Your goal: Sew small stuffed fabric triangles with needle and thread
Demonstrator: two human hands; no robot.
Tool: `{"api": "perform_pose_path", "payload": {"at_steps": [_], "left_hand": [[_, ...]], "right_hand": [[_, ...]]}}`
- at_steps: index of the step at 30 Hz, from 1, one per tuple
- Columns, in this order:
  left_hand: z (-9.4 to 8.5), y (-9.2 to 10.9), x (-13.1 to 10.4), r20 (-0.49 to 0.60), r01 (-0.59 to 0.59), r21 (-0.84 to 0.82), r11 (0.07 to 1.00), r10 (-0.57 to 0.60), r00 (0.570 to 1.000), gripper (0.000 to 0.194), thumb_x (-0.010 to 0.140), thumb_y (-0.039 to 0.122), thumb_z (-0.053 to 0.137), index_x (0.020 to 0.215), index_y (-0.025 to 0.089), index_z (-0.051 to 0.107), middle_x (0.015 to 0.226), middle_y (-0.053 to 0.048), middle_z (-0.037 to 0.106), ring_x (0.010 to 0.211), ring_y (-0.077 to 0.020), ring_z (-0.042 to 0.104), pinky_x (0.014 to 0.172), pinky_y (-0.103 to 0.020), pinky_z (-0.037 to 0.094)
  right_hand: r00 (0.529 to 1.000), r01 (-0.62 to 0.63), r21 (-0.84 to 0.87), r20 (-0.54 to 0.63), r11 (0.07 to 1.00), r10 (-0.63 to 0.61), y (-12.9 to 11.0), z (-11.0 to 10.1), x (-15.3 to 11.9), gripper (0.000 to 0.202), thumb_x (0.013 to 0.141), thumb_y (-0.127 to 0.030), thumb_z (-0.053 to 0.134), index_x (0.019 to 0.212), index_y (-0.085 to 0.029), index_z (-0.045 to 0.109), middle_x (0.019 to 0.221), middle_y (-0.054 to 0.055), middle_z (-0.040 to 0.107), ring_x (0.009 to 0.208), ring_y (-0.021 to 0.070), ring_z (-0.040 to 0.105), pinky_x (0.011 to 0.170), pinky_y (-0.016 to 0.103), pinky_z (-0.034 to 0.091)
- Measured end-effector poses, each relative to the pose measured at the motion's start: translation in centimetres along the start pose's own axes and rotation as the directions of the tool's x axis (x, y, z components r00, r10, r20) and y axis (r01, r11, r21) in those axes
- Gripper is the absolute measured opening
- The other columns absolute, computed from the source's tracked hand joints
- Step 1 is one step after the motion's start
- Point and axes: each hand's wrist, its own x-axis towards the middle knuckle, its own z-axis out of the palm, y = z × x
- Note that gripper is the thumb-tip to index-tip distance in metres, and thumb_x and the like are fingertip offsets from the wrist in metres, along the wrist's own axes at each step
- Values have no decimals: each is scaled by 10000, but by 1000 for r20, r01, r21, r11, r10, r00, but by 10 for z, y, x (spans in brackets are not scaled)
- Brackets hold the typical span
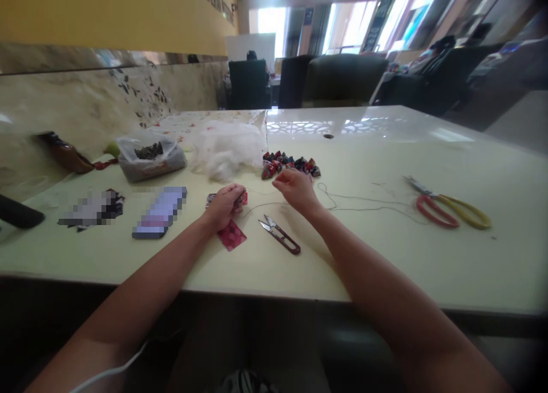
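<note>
My left hand (pixel 228 204) is closed around a small piece of patterned fabric (pixel 244 199), whose red and dark edges stick out beside the fingers. Below it, a pink-and-red checked fabric square (pixel 232 236) lies on the table. My right hand (pixel 295 188) is raised a little to the right, its fingertips pinched on a thin thread (pixel 261 203) that runs between the hands; any needle is too small to make out. More thread trails rightward over the table. Thread snips (pixel 280 235) with blades apart lie between my forearms. Beyond my right hand sits a cluster of small patterned fabric pieces (pixel 278 163).
Scissors with red and yellow handles (pixel 449 209) lie at right. At left are a phone (pixel 160 212), dark fabric scraps (pixel 113 201), a bag of dried plant matter (pixel 150 161) and a brown bottle (pixel 66 153). White stuffing in a clear bag (pixel 226 147) stands behind.
</note>
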Motion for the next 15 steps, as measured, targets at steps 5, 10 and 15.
{"api": "perform_pose_path", "payload": {"at_steps": [5,10,15], "left_hand": [[7,-2,-7,-120,-126,199,972,152,981,229,881,386,576,786,182,533,659,26,476,549,-85,422,480,-180,351],[13,-1,-15,-139,-335,425,841,426,894,256,943,375,532,779,181,570,731,-8,556,683,-116,508,626,-210,421],[11,-4,-13,-120,-313,404,860,389,913,308,950,459,514,813,186,559,677,8,495,615,-111,468,558,-208,397]], "right_hand": [[952,-142,382,305,913,21,-28,30,-28,157,776,-308,695,761,-177,611,709,1,627,685,135,572,669,272,458],[826,-522,610,536,597,175,-45,48,-51,291,742,-330,730,883,-210,506,691,-40,614,537,100,560,483,210,431],[796,-545,595,588,590,143,-46,34,-49,248,750,-354,719,711,-174,552,503,-91,394,410,35,285,370,178,206]]}}
